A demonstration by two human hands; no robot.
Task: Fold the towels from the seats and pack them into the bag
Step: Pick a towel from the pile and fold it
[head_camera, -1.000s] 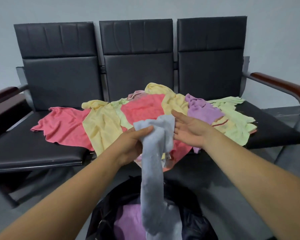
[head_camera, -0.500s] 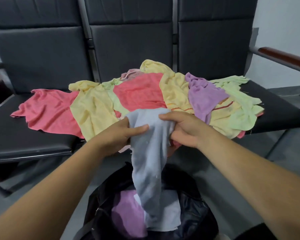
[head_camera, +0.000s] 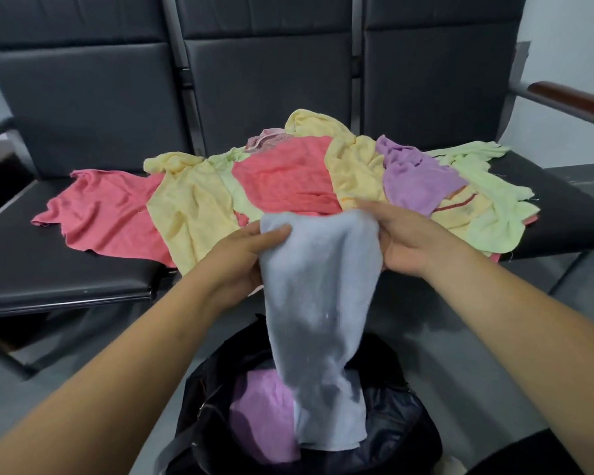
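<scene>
Centre frame, your left hand pinches the top left corner of the grey towel between thumb and fingers, and your right hand grips the top right corner, fingers curled round the edge; the towel hangs spread between them over the open bag at the bottom. I judge a fold is starting: next, bring the corners together evenly, with the pile on the seats yet to do. No writing is readable.

Black seats with a brown armrest bear coral towels, pale yellow towels, a lilac towel, pale green towels and a striped towel, yellow with red lines, while the hanging towel is grey-blue and the black bag shows lilac cloth.
</scene>
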